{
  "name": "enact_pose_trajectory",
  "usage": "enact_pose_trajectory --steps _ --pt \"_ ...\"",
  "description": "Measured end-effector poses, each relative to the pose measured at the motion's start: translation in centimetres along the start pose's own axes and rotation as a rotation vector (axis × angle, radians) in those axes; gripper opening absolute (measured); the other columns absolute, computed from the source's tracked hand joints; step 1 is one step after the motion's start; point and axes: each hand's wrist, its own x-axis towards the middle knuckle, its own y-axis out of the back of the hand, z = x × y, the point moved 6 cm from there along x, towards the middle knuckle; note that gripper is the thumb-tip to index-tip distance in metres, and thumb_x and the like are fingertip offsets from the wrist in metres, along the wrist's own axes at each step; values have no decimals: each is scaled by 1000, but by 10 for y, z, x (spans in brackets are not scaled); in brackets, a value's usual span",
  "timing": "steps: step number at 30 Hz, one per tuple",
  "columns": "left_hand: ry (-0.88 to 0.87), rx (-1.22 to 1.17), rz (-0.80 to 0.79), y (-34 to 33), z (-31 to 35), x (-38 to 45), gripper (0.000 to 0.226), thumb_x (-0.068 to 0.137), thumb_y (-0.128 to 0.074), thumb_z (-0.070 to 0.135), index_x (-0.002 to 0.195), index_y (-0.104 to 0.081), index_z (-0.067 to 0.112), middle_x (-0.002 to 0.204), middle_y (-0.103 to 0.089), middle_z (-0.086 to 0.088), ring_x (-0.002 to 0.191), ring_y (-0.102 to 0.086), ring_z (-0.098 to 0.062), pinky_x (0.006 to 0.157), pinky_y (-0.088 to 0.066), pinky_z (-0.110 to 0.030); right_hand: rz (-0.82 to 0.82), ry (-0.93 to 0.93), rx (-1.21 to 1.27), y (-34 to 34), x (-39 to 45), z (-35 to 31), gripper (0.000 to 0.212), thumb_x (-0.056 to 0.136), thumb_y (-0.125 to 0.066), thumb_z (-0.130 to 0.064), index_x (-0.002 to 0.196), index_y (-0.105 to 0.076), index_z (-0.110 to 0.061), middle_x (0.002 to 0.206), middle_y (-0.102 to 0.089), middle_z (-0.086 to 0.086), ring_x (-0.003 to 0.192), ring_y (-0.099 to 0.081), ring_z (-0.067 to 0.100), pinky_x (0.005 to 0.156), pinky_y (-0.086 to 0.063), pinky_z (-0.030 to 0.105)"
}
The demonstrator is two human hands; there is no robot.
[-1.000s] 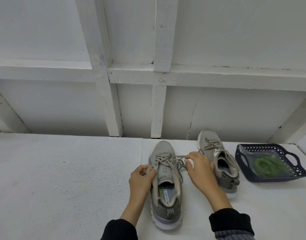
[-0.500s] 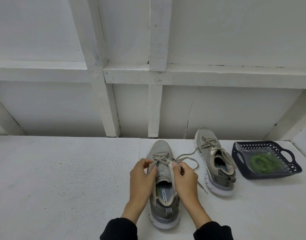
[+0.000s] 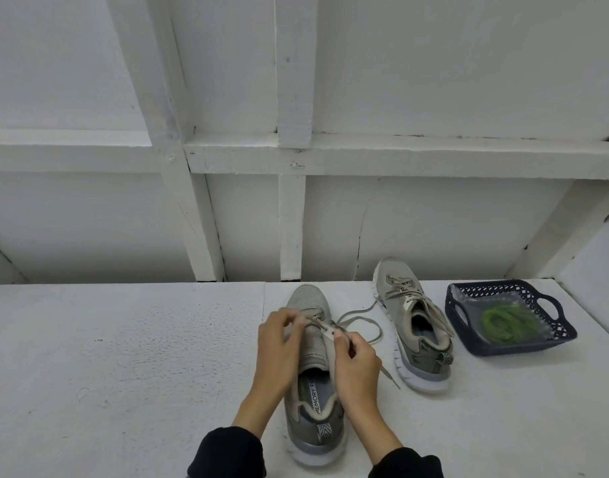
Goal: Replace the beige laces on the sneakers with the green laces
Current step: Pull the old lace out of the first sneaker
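Note:
Two grey-beige sneakers stand on the white table, toes pointing away from me. The near sneaker (image 3: 311, 405) lies between my hands. My left hand (image 3: 278, 350) curls over its left side and pinches the beige lace (image 3: 360, 319) near the upper eyelets. My right hand (image 3: 356, 363) pinches the same lace at the tongue. The lace's untied ends trail loose on the table to the right. The second sneaker (image 3: 411, 326) sits farther right, its beige lace still tied. Green laces (image 3: 506, 324) lie coiled in a clear bag inside a dark blue basket (image 3: 551, 343).
A white wall with wooden beams rises directly behind the table's far edge. The basket stands at the right, close to the second sneaker. Bare white tabletop (image 3: 123, 357) stretches to the left of the near sneaker.
The bow on the near sneaker has come undone and its ends now lie loose on the table. My right hand moved from the right of the shoe onto the tongue beside my left.

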Motion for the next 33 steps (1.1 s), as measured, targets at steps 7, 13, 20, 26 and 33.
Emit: enact_pose_trajectory --steps 7,13,20,26,33 --pt "218 -107 198 18 -12 -9 11 97 -54 16 106 -59 21 110 -59 9 111 -52 -15 82 -37 -16 2 8 35 0 -1 -1 43 95 -56 -14 57 -43 -28 47 -40 -12 48 -41 1 50 -34 13" --pt "-235 742 -132 -10 23 -3 25 98 -48 37 117 -64 36 129 -52 20 133 -29 -12 112 -11 -45 -10 16 34 1 -1 -3 37 96 -55 -15 63 -47 -31 54 -45 -11 51 -47 -4 52 -36 9" --pt "-47 148 -189 -16 13 -1 19 101 -48 31 87 -61 29 97 -66 17 106 -57 0 118 -14 -52 -26 0 35 0 -1 -1 33 96 -54 -17 65 -50 -28 57 -48 -10 52 -47 -4 53 -37 10" --pt "115 -464 97 17 20 3 20 103 -45 20 87 -50 9 55 -47 7 57 -53 -16 69 -55 -38 -24 -5 41 -1 -1 3 36 96 -54 -19 61 -46 -23 55 -42 -9 51 -38 3 49 -33 14" --pt "95 -170 5 16 10 6 17 97 -57 27 84 -66 22 59 -55 12 55 -45 -1 57 -39 -16 -23 5 32 -2 0 7 36 96 -55 -22 60 -49 -22 52 -43 -7 50 -35 5 49 -31 16"
